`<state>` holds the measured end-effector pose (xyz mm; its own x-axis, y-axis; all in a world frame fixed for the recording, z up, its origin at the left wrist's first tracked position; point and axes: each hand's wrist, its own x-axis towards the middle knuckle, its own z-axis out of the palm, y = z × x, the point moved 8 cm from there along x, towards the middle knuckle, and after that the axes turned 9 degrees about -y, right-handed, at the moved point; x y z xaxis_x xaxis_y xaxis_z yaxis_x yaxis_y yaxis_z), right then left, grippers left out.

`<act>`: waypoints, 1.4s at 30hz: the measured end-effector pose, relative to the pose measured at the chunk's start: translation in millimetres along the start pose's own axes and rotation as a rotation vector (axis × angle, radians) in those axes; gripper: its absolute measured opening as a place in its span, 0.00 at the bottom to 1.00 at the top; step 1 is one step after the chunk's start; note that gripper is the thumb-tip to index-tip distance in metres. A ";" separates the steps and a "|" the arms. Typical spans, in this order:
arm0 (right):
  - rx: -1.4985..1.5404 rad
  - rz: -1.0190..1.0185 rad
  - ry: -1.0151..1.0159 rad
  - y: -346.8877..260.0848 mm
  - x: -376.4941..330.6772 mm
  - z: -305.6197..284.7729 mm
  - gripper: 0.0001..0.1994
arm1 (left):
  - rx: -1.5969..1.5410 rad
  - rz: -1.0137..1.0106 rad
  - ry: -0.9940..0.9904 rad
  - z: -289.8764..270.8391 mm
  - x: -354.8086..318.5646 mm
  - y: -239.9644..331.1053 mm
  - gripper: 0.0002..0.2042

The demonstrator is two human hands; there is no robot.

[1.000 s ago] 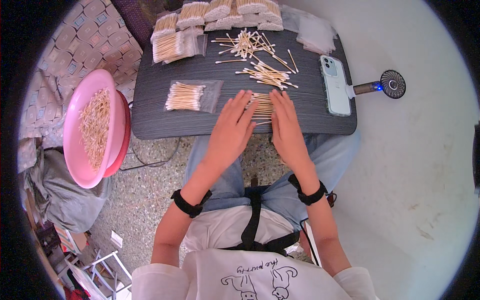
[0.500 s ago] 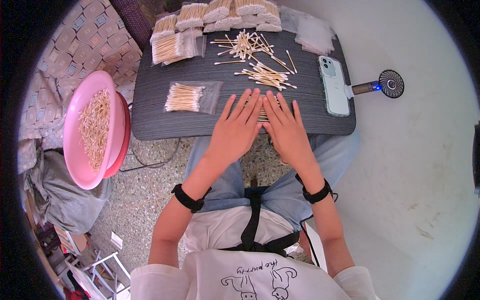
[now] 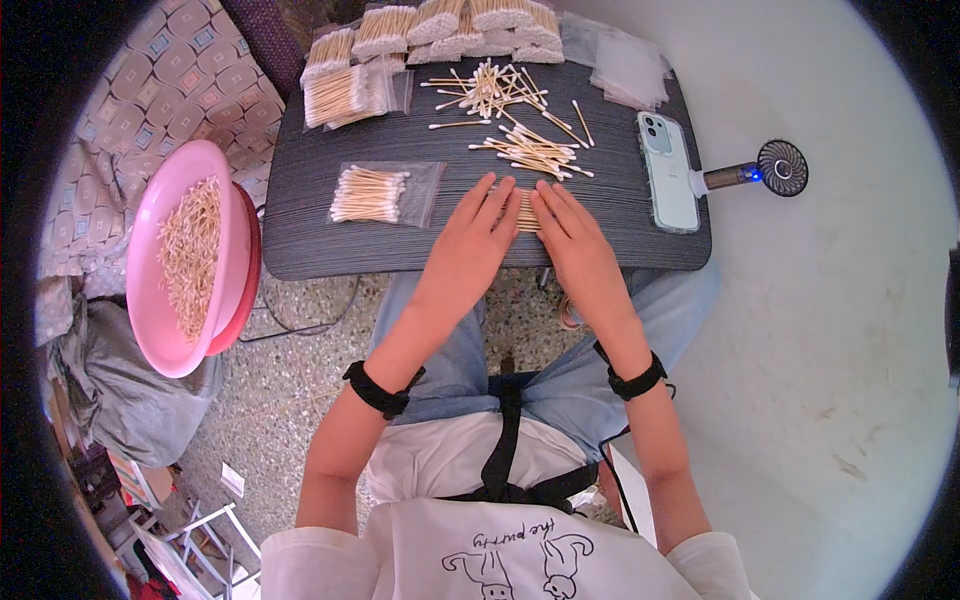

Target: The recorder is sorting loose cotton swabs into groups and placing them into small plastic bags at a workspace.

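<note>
A small row of cotton swabs (image 3: pixel 527 213) lies on the dark table, its sticks showing between my two hands. My left hand (image 3: pixel 473 238) presses against the row's left end, fingers close together and bent down over the tips. From the other side, my right hand (image 3: pixel 575 235) holds the right end the same way. Both hands cover the cotton tips. Just beyond my fingertips is a loose pile of cotton swabs (image 3: pixel 535 152), with a second, messier pile (image 3: pixel 492 92) behind it. To the left, a clear bag (image 3: pixel 425 195) contains a bundle of cotton swabs (image 3: pixel 368 195).
Filled swab bags (image 3: pixel 440 30) line the table's far edge, with another stack (image 3: pixel 335 97) at far left. Clear bags (image 3: pixel 630 72) lie far right. A phone (image 3: pixel 668 175) rests by the right edge, next to a small fan (image 3: pixel 782 168). A pink basin (image 3: pixel 150 300) holds many swabs.
My spread fingers have drawn together, and my hands have moved slightly apart. More of the swab sticks show between them.
</note>
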<state>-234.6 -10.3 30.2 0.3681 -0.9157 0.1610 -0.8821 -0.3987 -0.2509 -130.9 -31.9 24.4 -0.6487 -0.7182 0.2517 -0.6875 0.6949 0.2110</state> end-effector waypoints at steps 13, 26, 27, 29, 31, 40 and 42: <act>-0.110 -0.091 0.093 -14.4 14.6 -10.5 0.10 | 0.131 0.056 0.074 -11.5 5.8 15.3 0.13; -0.293 -0.077 0.088 -17.1 14.8 -2.5 0.06 | 0.336 -0.006 0.053 -6.5 7.2 14.6 0.07; -0.305 -0.081 0.095 -16.9 15.1 -2.0 0.06 | 0.335 -0.007 0.052 -5.8 7.9 13.0 0.07; -0.316 -0.085 0.100 -16.4 13.8 -1.5 0.07 | 0.334 0.045 0.098 -7.2 7.3 15.0 0.07; -0.239 -0.058 0.073 -17.7 12.6 -6.4 0.06 | 0.280 0.057 0.065 -10.8 5.3 13.3 0.07; 0.681 -0.011 0.037 -20.6 1.3 -50.4 0.17 | -0.356 0.132 -0.145 -30.1 -5.5 7.6 0.08; 0.750 -0.045 0.047 -19.7 1.8 -43.7 0.19 | -0.455 0.093 -0.221 -25.1 -9.2 10.3 0.07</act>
<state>-229.4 -1.9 77.1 0.3714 -0.9012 0.2232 -0.4229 -0.3782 -0.8235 -123.8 -17.2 47.9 -0.7876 -0.6090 0.0942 -0.4436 0.6664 0.5993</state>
